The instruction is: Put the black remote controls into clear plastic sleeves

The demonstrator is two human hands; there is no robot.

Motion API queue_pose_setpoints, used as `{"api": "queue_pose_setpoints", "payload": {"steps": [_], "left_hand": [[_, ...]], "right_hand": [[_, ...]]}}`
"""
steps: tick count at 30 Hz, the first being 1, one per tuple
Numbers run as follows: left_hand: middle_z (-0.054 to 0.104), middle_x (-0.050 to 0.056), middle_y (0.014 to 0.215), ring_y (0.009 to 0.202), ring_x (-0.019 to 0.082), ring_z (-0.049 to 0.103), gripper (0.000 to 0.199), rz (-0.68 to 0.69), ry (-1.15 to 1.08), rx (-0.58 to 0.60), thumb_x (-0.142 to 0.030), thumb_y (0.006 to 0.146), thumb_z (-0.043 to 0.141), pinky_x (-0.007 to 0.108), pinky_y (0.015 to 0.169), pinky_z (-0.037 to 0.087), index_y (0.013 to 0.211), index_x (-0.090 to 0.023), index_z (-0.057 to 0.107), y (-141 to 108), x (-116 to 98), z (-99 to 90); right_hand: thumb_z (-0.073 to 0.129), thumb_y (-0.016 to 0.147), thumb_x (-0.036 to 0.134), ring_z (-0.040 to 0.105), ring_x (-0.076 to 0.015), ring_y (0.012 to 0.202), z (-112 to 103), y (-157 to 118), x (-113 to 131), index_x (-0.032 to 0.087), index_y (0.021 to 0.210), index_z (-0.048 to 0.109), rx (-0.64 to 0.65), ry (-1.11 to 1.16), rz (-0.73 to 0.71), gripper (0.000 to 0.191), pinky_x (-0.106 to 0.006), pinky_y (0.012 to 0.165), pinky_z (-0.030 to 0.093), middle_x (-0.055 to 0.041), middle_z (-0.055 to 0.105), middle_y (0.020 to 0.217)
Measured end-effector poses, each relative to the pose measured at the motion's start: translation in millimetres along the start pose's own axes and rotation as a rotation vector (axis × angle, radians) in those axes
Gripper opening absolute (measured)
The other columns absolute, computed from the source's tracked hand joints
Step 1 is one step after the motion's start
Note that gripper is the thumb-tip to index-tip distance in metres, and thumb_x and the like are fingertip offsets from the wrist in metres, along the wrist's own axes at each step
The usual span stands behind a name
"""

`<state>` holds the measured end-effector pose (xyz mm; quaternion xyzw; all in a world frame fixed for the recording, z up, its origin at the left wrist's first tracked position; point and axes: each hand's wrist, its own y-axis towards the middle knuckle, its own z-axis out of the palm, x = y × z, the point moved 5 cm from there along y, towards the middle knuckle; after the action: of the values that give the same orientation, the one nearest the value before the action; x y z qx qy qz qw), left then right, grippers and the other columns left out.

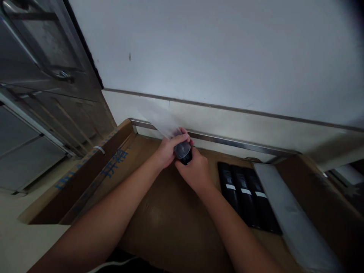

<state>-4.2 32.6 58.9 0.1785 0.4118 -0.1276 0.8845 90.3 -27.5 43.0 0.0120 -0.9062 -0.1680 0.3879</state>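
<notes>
Both hands meet above the middle of the cardboard. My left hand (167, 151) is closed around a clear plastic sleeve (162, 119), whose loose length runs up and left, smeared by motion. One end of a black, rounded object (186, 157) shows inside or just below the sleeve's mouth; its exact kind is not clear. Around that black end my right hand (196, 165) is closed, its thumb side next to my left fingers. To the right of my right forearm, three long black packs (241, 191) with white bands lie side by side.
A flat stack of translucent plastic sleeves (295, 216) lies right of the black packs. Cardboard flaps stand up at the left (79, 182) and right (315, 189). A metal rail (227, 141) runs along the tiled wall behind. A metal door (48, 49) is at upper left.
</notes>
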Motion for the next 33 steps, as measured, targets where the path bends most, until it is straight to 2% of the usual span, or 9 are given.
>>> {"api": "queue_pose_setpoints", "payload": {"steps": [5, 10, 14, 17, 21, 25, 29, 33], "left_hand": [[0.062, -0.003, 0.073, 0.082, 0.016, 0.064, 0.022, 0.022, 0.131, 0.031, -0.027, 0.077, 0.075, 0.031, 0.085, 0.049, 0.089, -0.019, 0.059, -2.2, -0.7, 1.9], [0.072, 0.003, 0.092, 0.091, 0.018, 0.066, 0.024, -0.016, 0.196, 0.07, -0.026, 0.077, 0.076, 0.035, 0.091, 0.048, 0.095, -0.019, 0.062, -5.8, 3.9, 5.6], [0.071, 0.007, 0.111, 0.111, 0.021, 0.063, 0.017, -0.017, 0.204, 0.169, -0.023, 0.079, 0.074, 0.038, 0.103, 0.042, 0.091, -0.018, 0.064, -8.4, 5.7, 14.6], [0.07, 0.008, 0.118, 0.118, 0.022, 0.059, 0.012, -0.008, 0.23, 0.222, -0.022, 0.082, 0.071, 0.039, 0.107, 0.039, 0.092, -0.018, 0.065, -8.9, 4.3, 17.5], [0.07, 0.007, 0.119, 0.121, 0.023, 0.059, 0.01, -0.001, 0.244, 0.239, -0.023, 0.084, 0.068, 0.04, 0.109, 0.039, 0.093, -0.018, 0.067, -7.3, -2.6, 13.9], [0.07, 0.008, 0.117, 0.119, 0.025, 0.06, 0.013, 0.039, 0.267, 0.203, -0.025, 0.082, 0.069, 0.041, 0.106, 0.041, 0.093, -0.019, 0.069, -6.1, -13.6, 7.4], [0.071, 0.009, 0.117, 0.117, 0.026, 0.062, 0.018, 0.041, 0.291, 0.221, -0.025, 0.08, 0.07, 0.041, 0.104, 0.044, 0.097, -0.018, 0.072, -7.8, -17.8, 7.1], [0.072, 0.009, 0.118, 0.117, 0.027, 0.063, 0.023, 0.022, 0.323, 0.227, -0.023, 0.08, 0.068, 0.041, 0.104, 0.045, 0.102, -0.018, 0.074, -9.9, -20.9, 7.6]], "right_hand": [[0.069, 0.07, 0.031, 0.069, -0.0293, 0.087, 3.2, 0.0, -3.4, 0.018, 0.129, 0.052, -0.079, 0.098, 0.007, 0.063, -0.034, 0.067, 0.051, -0.0122, 0.071, 0.104], [0.069, 0.072, 0.03, 0.066, -0.0298, 0.104, 2.1, -2.0, 1.5, 0.022, 0.142, 0.04, -0.149, 0.232, -0.083, 0.076, -0.039, 0.081, 0.054, -0.0133, 0.065, 0.124], [0.065, 0.074, 0.028, 0.066, -0.0302, 0.106, 1.7, -5.1, 5.5, 0.021, 0.141, 0.041, -0.181, 0.259, -0.124, 0.071, -0.042, 0.085, 0.054, -0.0143, 0.064, 0.122], [0.063, 0.074, 0.027, 0.063, -0.0301, 0.11, -0.4, -7.5, 8.7, 0.02, 0.139, 0.043, -0.225, 0.292, -0.168, 0.068, -0.043, 0.09, 0.052, -0.0141, 0.063, 0.124], [0.061, 0.077, 0.026, 0.063, -0.0261, 0.103, -2.2, -7.9, 10.0, 0.02, 0.131, 0.049, -0.217, 0.395, -0.211, 0.055, -0.04, 0.088, 0.051, -0.011, 0.065, 0.118], [0.05, 0.089, 0.032, 0.062, -0.0204, 0.094, 1.8, -4.3, 7.2, 0.02, 0.112, 0.059, -0.133, 0.567, -0.185, 0.027, -0.034, 0.083, 0.05, -0.0055, 0.067, 0.105], [0.045, 0.097, 0.035, 0.063, -0.0188, 0.095, 1.0, -2.3, 2.7, 0.021, 0.107, 0.064, -0.187, 0.609, -0.102, 0.026, -0.032, 0.084, 0.048, -0.0038, 0.069, 0.104], [0.046, 0.098, 0.034, 0.064, -0.0187, 0.094, -4.2, -4.4, 5.0, 0.022, 0.106, 0.065, -0.254, 0.599, -0.118, 0.024, -0.032, 0.085, 0.049, -0.0036, 0.07, 0.104]]}}
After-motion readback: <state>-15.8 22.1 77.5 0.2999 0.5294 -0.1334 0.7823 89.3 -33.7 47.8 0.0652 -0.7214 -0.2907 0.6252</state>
